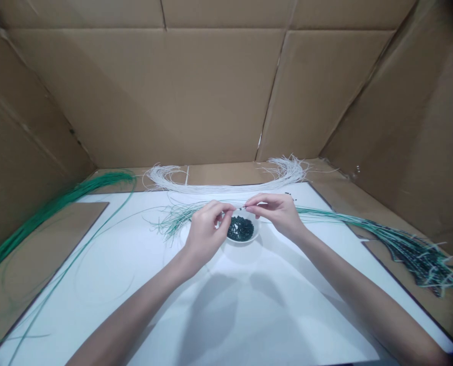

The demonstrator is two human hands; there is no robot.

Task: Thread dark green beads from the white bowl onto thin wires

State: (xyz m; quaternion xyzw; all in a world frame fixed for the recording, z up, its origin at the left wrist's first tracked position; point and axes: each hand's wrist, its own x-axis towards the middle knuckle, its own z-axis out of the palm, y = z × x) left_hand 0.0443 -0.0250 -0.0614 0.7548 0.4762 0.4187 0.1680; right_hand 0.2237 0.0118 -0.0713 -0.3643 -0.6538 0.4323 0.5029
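My left hand and my right hand meet above a small white dish filled with tiny dark green beads. Both hands are pinched: the left thumb and forefinger close near the end of a thin green-white wire, and the right fingers pinch the same wire, which runs off to the right. A small dark piece sits between the two pinches at the wire's tip. A fan of wire ends lies just left of the dish.
A white sheet covers the table inside cardboard walls. A white wire bundle curves along the back. A green wire bundle lies at the left. Beaded wire ends pile at the right on brown board.
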